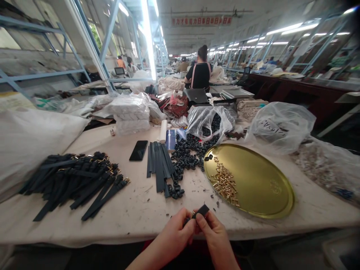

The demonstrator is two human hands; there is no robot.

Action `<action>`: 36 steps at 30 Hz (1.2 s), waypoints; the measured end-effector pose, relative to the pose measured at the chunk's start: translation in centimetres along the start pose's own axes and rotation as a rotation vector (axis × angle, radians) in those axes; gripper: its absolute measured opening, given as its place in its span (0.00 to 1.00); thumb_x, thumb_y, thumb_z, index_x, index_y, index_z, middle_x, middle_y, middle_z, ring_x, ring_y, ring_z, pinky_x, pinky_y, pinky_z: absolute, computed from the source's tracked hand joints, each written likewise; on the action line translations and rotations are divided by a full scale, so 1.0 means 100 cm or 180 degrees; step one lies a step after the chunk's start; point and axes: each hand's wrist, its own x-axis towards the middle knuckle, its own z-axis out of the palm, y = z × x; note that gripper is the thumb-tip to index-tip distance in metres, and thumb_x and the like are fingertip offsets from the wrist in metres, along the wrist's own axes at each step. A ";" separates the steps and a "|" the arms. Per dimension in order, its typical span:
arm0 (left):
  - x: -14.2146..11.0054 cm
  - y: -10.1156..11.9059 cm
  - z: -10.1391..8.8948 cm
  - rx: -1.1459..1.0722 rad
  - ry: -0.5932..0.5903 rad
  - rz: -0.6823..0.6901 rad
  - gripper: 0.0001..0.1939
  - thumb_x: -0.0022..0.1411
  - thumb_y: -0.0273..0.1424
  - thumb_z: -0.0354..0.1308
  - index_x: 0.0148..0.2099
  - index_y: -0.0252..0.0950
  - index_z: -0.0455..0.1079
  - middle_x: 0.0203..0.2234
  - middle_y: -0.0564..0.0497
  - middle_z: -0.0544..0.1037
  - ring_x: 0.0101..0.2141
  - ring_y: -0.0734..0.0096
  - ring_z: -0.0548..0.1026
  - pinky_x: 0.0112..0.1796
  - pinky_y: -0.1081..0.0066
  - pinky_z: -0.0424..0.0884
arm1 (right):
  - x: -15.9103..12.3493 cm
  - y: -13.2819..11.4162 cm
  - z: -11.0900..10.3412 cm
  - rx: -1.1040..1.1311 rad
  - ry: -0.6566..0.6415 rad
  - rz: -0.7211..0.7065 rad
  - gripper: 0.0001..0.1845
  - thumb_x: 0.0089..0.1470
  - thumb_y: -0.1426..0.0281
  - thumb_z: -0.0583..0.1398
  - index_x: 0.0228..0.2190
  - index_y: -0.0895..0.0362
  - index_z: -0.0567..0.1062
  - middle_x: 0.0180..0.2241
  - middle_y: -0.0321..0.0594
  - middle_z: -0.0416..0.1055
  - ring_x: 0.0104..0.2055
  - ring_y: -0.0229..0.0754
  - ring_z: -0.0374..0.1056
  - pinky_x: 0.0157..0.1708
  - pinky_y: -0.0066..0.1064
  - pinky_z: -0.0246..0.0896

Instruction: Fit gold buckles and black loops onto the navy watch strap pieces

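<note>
Both my hands are together at the table's front edge, closed on one dark strap [203, 210] with a bit of gold metal, likely a buckle, showing between the fingers. My left hand [180, 227] pinches it near the gold part. My right hand [213, 227] grips the strap with the thumb on top, its end sticking up past the fingers. Ahead lie flat dark strips [160, 165] and a heap of small black loops [191, 153]. Gold buckles [225, 183] lie on the left side of an oval gold tray [261, 176].
Finished-looking dark straps with gold buckles [81, 176] are piled at left. A black phone [138, 150] lies beside the strips. Plastic bags [281, 125] and wrapped stacks [132, 112] line the back of the table [123, 217]. A person [199, 73] is farther off.
</note>
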 end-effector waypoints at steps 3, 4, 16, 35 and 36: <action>0.000 -0.004 -0.002 -0.0137 -0.0109 -0.0109 0.11 0.58 0.39 0.43 0.33 0.35 0.57 0.15 0.60 0.62 0.12 0.82 0.55 0.14 0.79 0.51 | -0.001 -0.002 -0.003 -0.0299 -0.0047 0.0050 0.18 0.44 0.55 0.59 0.26 0.59 0.72 0.21 0.35 0.68 0.25 0.38 0.62 0.26 0.27 0.59; 0.001 -0.006 -0.002 -0.0208 -0.0147 -0.0146 0.12 0.58 0.39 0.44 0.33 0.35 0.57 0.15 0.60 0.63 0.12 0.82 0.56 0.14 0.79 0.51 | -0.001 -0.002 -0.004 -0.0367 -0.0050 0.0059 0.18 0.44 0.55 0.59 0.26 0.58 0.72 0.21 0.35 0.67 0.25 0.38 0.63 0.26 0.28 0.59; -0.001 -0.017 -0.001 -0.0598 -0.0020 -0.0164 0.12 0.54 0.39 0.50 0.31 0.34 0.59 0.20 0.56 0.69 0.13 0.84 0.60 0.16 0.80 0.53 | 0.000 0.001 -0.005 -0.0887 -0.0064 -0.0171 0.18 0.50 0.55 0.53 0.23 0.57 0.67 0.19 0.34 0.65 0.22 0.38 0.61 0.24 0.28 0.57; -0.008 -0.017 -0.009 -0.0469 0.0081 -0.0209 0.12 0.49 0.38 0.54 0.27 0.36 0.56 0.14 0.60 0.66 0.12 0.84 0.56 0.13 0.81 0.48 | 0.007 0.001 -0.007 -0.0438 -0.0732 0.0127 0.14 0.42 0.59 0.61 0.23 0.57 0.68 0.20 0.32 0.65 0.24 0.37 0.60 0.25 0.27 0.57; -0.005 -0.018 -0.010 -0.0502 0.0104 -0.0212 0.13 0.49 0.38 0.55 0.27 0.36 0.55 0.13 0.60 0.65 0.11 0.83 0.55 0.13 0.81 0.48 | 0.007 0.002 -0.006 -0.0663 -0.0663 -0.0103 0.14 0.43 0.59 0.61 0.23 0.57 0.68 0.20 0.32 0.65 0.24 0.37 0.60 0.26 0.28 0.56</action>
